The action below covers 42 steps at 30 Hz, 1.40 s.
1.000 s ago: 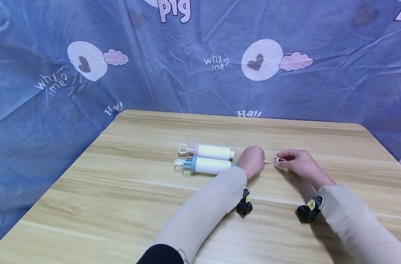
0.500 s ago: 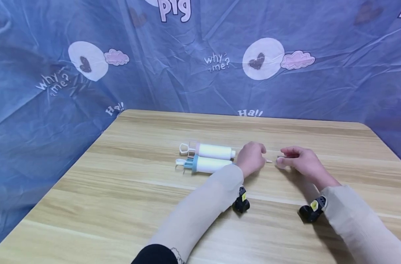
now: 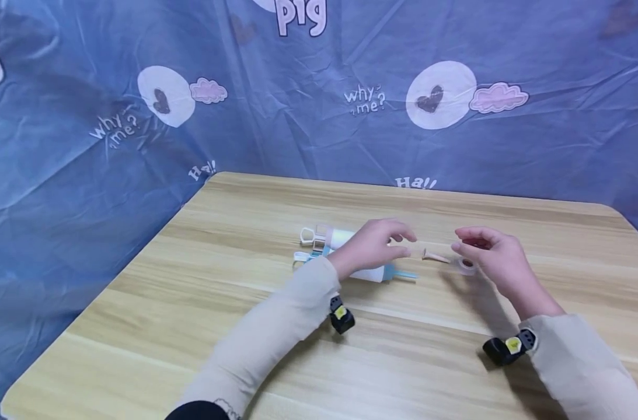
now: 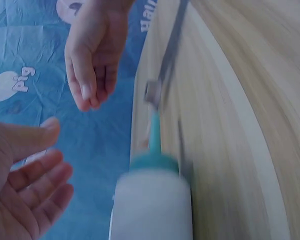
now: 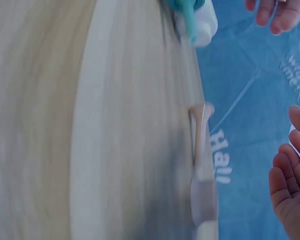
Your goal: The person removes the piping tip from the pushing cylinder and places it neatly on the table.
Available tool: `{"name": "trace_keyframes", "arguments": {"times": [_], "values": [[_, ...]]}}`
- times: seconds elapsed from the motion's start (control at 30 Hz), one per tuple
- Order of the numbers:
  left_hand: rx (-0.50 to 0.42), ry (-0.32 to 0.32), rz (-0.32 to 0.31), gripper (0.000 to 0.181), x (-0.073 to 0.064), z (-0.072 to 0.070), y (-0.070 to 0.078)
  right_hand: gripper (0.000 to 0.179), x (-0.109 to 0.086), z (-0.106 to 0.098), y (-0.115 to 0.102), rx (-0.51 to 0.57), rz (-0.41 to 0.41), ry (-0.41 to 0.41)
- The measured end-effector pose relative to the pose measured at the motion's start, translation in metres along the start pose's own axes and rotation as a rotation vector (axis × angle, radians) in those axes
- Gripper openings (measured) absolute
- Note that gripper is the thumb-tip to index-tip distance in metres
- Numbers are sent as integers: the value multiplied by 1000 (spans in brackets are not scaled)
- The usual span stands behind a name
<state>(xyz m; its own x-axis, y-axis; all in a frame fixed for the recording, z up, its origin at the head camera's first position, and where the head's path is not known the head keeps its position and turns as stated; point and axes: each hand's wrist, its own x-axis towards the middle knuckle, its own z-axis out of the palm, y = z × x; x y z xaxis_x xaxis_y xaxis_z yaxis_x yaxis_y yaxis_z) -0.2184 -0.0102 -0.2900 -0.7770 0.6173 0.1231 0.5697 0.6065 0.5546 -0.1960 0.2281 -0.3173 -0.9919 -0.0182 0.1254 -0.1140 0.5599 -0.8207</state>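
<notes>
My left hand [image 3: 373, 245] hovers over two large white-barrelled syringes, its fingers loosely bent around nothing. Beneath it lies the syringe with teal fittings [image 3: 370, 274], with a slim teal nozzle [image 3: 407, 275] pointing right. Behind that one is the syringe with pink fittings [image 3: 341, 238], mostly covered by the hand. On the table between the hands rests a slim pinkish nozzle [image 3: 435, 256] with a flared end, also in the right wrist view [image 5: 199, 132]. A small round ring-like cap [image 3: 467, 266] lies just below my right hand [image 3: 499, 259], whose relaxed fingers hold nothing.
The wooden table [image 3: 192, 315] extends around everything, its back edge close to a blue printed curtain [image 3: 276, 128]. White loop handles [image 3: 307, 236] of the syringes point left. Black wrist cameras [image 3: 342, 318] hang under both sleeves.
My left hand has let go near the nozzle and moved left over the syringes, uncovering the teal nozzle. My right hand has released the ring-like cap and lifted off it. The view has turned slightly left.
</notes>
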Motion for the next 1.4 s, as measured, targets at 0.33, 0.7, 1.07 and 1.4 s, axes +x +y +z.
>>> {"name": "trace_keyframes", "arguments": {"times": [0.33,0.7,1.07,1.4], "values": [[118,-61,76,27,-32,-12,-29,19,-8,14,-10,104,-47,-44],[115,-53,34,27,-43,-11,-61,18,-11,16,-10,120,-77,-48],[176,-145,29,43,-46,-10,-59,24,-10,15,-6,125,-61,-58],[283,-228,58,56,-44,-10,-55,24,-10,21,-7,155,-65,-80]]}}
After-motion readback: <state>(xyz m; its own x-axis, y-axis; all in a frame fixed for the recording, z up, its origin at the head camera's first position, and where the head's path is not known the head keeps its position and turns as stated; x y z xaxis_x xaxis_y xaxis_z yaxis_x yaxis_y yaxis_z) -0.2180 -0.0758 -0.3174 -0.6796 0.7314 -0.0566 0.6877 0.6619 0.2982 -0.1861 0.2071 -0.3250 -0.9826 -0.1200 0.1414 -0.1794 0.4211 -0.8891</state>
